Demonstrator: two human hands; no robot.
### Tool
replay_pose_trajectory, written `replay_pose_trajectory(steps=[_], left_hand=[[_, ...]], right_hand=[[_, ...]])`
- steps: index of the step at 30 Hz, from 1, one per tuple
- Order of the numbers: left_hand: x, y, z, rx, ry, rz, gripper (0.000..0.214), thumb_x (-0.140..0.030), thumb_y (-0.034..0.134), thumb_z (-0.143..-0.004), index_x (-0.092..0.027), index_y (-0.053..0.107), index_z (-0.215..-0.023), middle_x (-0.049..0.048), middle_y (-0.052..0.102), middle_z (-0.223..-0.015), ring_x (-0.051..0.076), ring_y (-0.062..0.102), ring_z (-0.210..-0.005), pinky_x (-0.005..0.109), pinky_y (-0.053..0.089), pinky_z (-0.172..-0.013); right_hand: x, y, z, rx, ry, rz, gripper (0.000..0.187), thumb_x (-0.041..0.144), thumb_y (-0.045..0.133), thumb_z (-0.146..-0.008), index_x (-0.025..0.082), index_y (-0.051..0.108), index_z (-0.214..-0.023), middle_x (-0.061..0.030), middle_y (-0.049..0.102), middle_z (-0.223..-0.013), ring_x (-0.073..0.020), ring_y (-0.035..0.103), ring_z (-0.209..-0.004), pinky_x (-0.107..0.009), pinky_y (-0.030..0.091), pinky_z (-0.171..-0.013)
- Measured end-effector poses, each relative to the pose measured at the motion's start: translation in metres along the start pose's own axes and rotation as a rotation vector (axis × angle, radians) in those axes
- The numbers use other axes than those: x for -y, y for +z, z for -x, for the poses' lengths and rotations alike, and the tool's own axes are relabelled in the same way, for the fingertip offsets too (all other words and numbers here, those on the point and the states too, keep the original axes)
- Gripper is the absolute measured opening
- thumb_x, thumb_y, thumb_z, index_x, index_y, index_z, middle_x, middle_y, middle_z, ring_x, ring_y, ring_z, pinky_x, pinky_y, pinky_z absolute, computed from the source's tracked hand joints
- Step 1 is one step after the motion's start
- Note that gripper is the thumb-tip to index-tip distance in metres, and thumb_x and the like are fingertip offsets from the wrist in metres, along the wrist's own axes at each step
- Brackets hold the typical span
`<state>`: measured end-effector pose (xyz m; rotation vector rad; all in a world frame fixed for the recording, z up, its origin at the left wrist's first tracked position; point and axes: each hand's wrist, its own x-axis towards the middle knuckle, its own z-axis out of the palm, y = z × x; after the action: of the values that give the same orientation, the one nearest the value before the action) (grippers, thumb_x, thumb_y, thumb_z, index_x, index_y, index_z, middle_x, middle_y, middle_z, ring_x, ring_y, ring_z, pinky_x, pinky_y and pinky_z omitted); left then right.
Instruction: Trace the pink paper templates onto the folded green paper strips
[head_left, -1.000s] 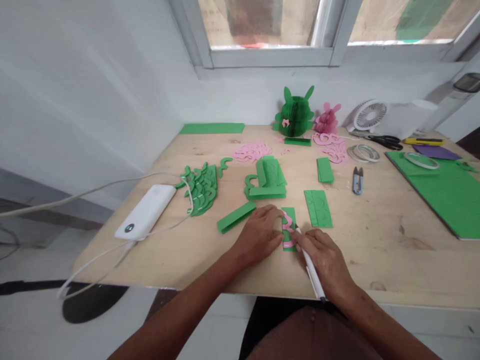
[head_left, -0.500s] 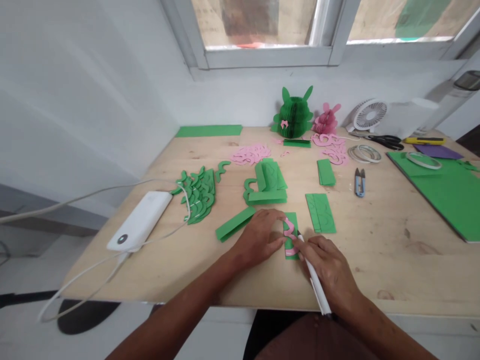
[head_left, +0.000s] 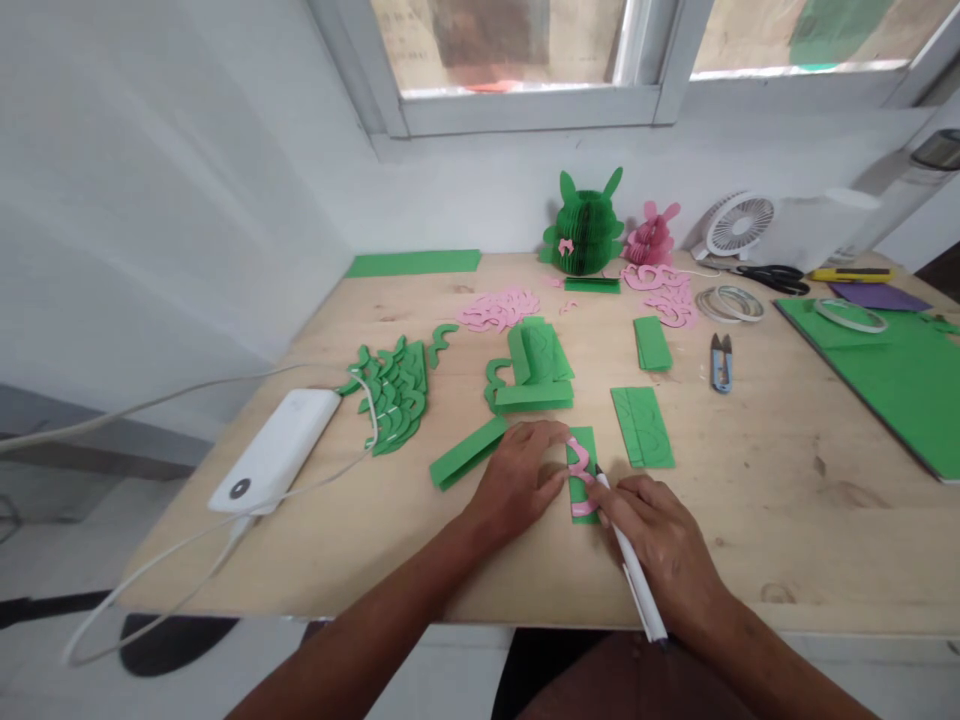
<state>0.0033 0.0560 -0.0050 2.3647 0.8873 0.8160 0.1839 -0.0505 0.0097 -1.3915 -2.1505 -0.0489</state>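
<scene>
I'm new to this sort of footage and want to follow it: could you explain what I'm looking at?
There's no machine here, just a person's bare hands. Every picture comes from one camera worn on the head, looking forward and down.

The right hand holds a white pen, its tip beside a curvy pink cutout lying on a green paper strip. The left hand has its fingertips at the cutout's other edge.

Around them on the wooden table lie piled green cutouts, pink paper pieces and blue-handled snips. At the back stand a green paper figure and a small white fan.
</scene>
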Motion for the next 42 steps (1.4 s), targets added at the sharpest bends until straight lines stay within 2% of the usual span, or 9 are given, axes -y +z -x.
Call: replay_pose_trajectory(steps=[5,13,16,19,22,25,27,31,42], left_hand=[[-0.002,0.001,0.000,-0.007,0.046,-0.061,0.035,-0.014,0.058,-0.081,-0.020,0.052,-0.115,0.0082,0.064,-0.114,0.025,0.057,-0.111,0.044,0.047,-0.095],[0.000,0.004,0.001,-0.018,0.059,-0.103,0.033,-0.016,0.058,-0.083,-0.020,0.052,-0.116,0.0085,0.064,-0.116,0.025,0.058,-0.112,0.045,0.047,-0.096],[0.001,0.004,0.001,-0.012,0.053,-0.102,0.033,-0.017,0.058,-0.083,-0.020,0.052,-0.116,0.0078,0.064,-0.115,0.025,0.058,-0.111,0.044,0.047,-0.095],[0.000,0.003,0.001,-0.018,0.059,-0.103,0.032,-0.018,0.058,-0.084,-0.020,0.052,-0.115,0.0079,0.064,-0.115,0.024,0.058,-0.109,0.044,0.047,-0.095],[0.000,0.003,0.000,-0.022,0.066,-0.109,0.033,-0.018,0.059,-0.085,-0.020,0.051,-0.117,0.0082,0.064,-0.115,0.024,0.058,-0.110,0.044,0.046,-0.096],[0.000,0.003,0.000,-0.018,0.054,-0.112,0.032,-0.019,0.059,-0.086,-0.020,0.051,-0.116,0.0084,0.063,-0.116,0.025,0.058,-0.112,0.044,0.047,-0.095],[0.000,0.003,0.001,-0.013,0.053,-0.115,0.032,-0.019,0.059,-0.085,-0.020,0.051,-0.116,0.0085,0.063,-0.116,0.025,0.057,-0.113,0.044,0.047,-0.095],[0.000,0.003,0.001,-0.018,0.066,-0.123,0.034,-0.019,0.060,-0.085,-0.020,0.051,-0.118,0.0082,0.064,-0.116,0.025,0.058,-0.113,0.043,0.046,-0.097],[-0.002,0.001,0.000,-0.019,0.072,-0.115,0.034,-0.018,0.059,-0.086,-0.019,0.049,-0.118,0.0092,0.064,-0.116,0.026,0.058,-0.114,0.044,0.046,-0.096]], right_hand=[[0.000,-0.001,-0.001,-0.004,-0.016,0.006,0.035,0.014,0.042,-0.096,0.013,0.055,-0.128,-0.0079,0.068,-0.081,-0.0225,0.059,-0.078,-0.034,0.046,-0.069],[-0.001,0.000,-0.001,0.000,0.066,-0.076,0.034,0.015,0.045,-0.096,0.019,0.059,-0.126,-0.0064,0.070,-0.082,-0.0217,0.064,-0.079,-0.033,0.051,-0.069],[-0.003,-0.004,-0.004,-0.047,0.179,-0.221,0.027,0.018,0.048,-0.095,0.023,0.065,-0.116,-0.0059,0.073,-0.094,-0.0195,0.067,-0.082,-0.032,0.054,-0.071],[-0.003,-0.011,-0.012,-0.116,0.384,-0.416,0.024,0.025,0.054,-0.093,0.025,0.067,-0.113,-0.0051,0.073,-0.105,-0.0207,0.068,-0.093,-0.035,0.056,-0.080],[-0.002,-0.011,-0.025,-0.157,0.570,-0.571,0.020,0.033,0.055,-0.091,0.023,0.070,-0.100,-0.0054,0.074,-0.100,-0.0215,0.069,-0.092,-0.037,0.057,-0.079],[-0.002,-0.004,-0.038,-0.151,0.679,-0.674,0.020,0.037,0.058,-0.088,0.021,0.066,-0.096,-0.0035,0.073,-0.083,-0.0183,0.068,-0.073,-0.031,0.057,-0.063],[-0.003,0.002,-0.042,-0.142,0.694,-0.715,0.019,0.038,0.059,-0.086,0.020,0.064,-0.089,-0.0023,0.069,-0.075,-0.0156,0.064,-0.063,-0.026,0.052,-0.054],[-0.004,0.010,-0.043,-0.133,0.715,-0.746,0.019,0.038,0.059,-0.085,0.019,0.061,-0.082,-0.0005,0.065,-0.067,-0.0133,0.059,-0.056,-0.023,0.047,-0.048],[-0.001,0.013,-0.043,-0.124,0.707,-0.704,0.016,0.035,0.058,-0.085,0.019,0.061,-0.080,-0.0001,0.063,-0.065,-0.0121,0.057,-0.054,-0.022,0.047,-0.047]])
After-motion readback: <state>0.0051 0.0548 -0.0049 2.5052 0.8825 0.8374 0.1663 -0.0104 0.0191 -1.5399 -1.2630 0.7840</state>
